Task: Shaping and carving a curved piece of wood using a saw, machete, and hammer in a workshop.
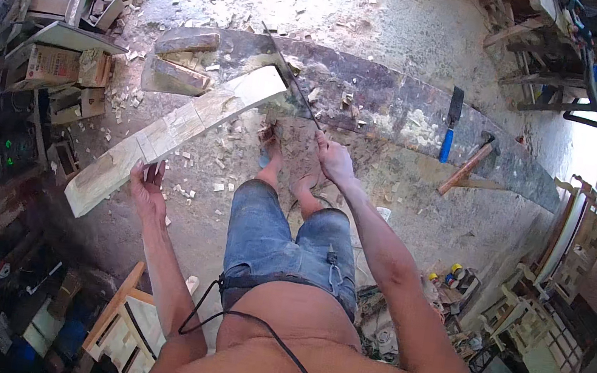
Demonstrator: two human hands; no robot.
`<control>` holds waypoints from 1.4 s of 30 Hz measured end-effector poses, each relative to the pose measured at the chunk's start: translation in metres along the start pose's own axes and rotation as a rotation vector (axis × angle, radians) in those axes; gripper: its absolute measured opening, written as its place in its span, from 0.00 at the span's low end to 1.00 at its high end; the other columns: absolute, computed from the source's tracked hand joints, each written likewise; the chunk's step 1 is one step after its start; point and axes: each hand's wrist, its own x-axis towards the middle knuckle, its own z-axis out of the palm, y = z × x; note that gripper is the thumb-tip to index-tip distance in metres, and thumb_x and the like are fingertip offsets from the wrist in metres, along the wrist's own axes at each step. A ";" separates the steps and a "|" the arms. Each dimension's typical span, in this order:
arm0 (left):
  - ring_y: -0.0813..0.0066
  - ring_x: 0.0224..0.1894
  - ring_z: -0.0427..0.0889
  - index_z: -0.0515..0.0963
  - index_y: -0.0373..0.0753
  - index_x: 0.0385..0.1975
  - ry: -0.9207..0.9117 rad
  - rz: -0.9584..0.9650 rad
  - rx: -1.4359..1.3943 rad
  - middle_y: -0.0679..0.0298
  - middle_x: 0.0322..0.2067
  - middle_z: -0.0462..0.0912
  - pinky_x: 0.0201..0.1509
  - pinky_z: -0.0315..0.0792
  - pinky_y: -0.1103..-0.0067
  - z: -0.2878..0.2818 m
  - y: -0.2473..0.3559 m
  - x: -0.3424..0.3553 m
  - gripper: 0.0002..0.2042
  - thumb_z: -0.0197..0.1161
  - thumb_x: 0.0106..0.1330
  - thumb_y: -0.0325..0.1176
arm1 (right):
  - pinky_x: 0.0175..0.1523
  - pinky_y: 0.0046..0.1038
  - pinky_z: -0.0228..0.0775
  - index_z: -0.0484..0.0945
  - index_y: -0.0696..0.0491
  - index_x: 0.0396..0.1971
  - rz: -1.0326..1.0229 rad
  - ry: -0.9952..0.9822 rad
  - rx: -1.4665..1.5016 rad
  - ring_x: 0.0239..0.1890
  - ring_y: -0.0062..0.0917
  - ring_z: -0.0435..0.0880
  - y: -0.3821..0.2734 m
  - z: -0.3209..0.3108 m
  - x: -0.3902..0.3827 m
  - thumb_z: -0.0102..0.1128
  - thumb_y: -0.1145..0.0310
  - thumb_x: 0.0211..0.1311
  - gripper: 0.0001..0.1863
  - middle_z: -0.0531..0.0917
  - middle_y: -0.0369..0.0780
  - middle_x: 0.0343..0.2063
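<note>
My left hand [149, 188] grips a long, pale squared timber [176, 135] near its lower-left end; its far end lies over a dark, worn plank bench [395, 93]. My right hand [333, 157] is closed on the handle of a long, thin dark blade [291, 75], pointing forward beside the timber's far end. I cannot tell whether it is a saw or a knife. On the bench to the right are a wide chisel with a blue handle [447, 142] and a wooden-handled hammer [466, 168]. Short wooden blocks [185, 41] lie at the bench's left end.
Wood chips litter the pale floor [309, 5]. Stacked boxes and wooden pieces [55, 68] stand at left, racked timber [553, 54] at upper right, panels and frames [576, 248] at right. A wooden frame [128, 315] lies at lower left. My legs and sandalled feet are below the bench.
</note>
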 end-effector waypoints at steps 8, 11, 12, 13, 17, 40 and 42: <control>0.56 0.53 0.76 0.69 0.42 0.63 0.225 -0.292 0.093 0.54 0.56 0.71 0.57 0.79 0.63 -0.003 -0.017 0.074 0.39 0.69 0.57 0.60 | 0.43 0.43 0.71 0.80 0.63 0.35 -0.022 0.174 0.158 0.33 0.39 0.82 0.030 -0.043 -0.088 0.39 0.34 0.77 0.41 0.80 0.56 0.26; 0.55 0.51 0.77 0.69 0.43 0.63 0.225 -0.449 0.048 0.55 0.53 0.73 0.56 0.79 0.59 -0.032 -0.038 0.111 0.39 0.68 0.57 0.61 | 0.49 0.49 0.74 0.85 0.51 0.49 0.120 0.151 0.060 0.44 0.54 0.85 0.024 -0.080 -0.128 0.44 0.38 0.75 0.32 0.85 0.57 0.38; 0.55 0.49 0.77 0.70 0.43 0.63 0.246 -0.519 0.077 0.55 0.52 0.74 0.56 0.78 0.57 -0.043 -0.038 0.113 0.39 0.68 0.57 0.62 | 0.49 0.49 0.74 0.85 0.53 0.49 0.182 0.154 0.008 0.44 0.54 0.86 0.003 -0.097 -0.151 0.44 0.37 0.75 0.33 0.85 0.58 0.37; 0.55 0.49 0.77 0.70 0.43 0.63 0.217 -0.530 0.078 0.55 0.52 0.74 0.56 0.78 0.57 -0.031 -0.046 0.115 0.39 0.68 0.57 0.62 | 0.49 0.49 0.74 0.85 0.53 0.49 0.196 0.181 0.011 0.44 0.54 0.86 0.017 -0.102 -0.162 0.44 0.37 0.75 0.33 0.85 0.58 0.37; 0.58 0.64 0.76 0.71 0.40 0.63 -0.273 -0.618 -0.125 0.57 0.65 0.74 0.64 0.73 0.56 -0.050 -0.051 0.131 0.28 0.54 0.69 0.52 | 0.45 0.49 0.75 0.85 0.62 0.37 0.266 0.312 -0.065 0.43 0.57 0.85 0.072 -0.099 -0.200 0.48 0.33 0.71 0.41 0.83 0.64 0.34; 0.67 0.39 0.86 0.77 0.32 0.51 -0.394 0.354 0.388 0.55 0.43 0.86 0.45 0.80 0.73 0.522 0.080 0.106 0.25 0.79 0.57 0.33 | 0.42 0.48 0.75 0.87 0.59 0.39 0.421 0.179 0.173 0.37 0.53 0.87 0.083 -0.164 -0.104 0.55 0.37 0.68 0.34 0.85 0.57 0.28; 0.65 0.39 0.86 0.78 0.31 0.50 -0.498 0.437 0.476 0.54 0.42 0.86 0.45 0.80 0.71 0.586 0.033 0.133 0.26 0.80 0.54 0.35 | 0.47 0.49 0.77 0.88 0.57 0.35 0.510 0.207 0.214 0.40 0.52 0.87 0.088 -0.162 -0.098 0.60 0.38 0.64 0.32 0.86 0.56 0.30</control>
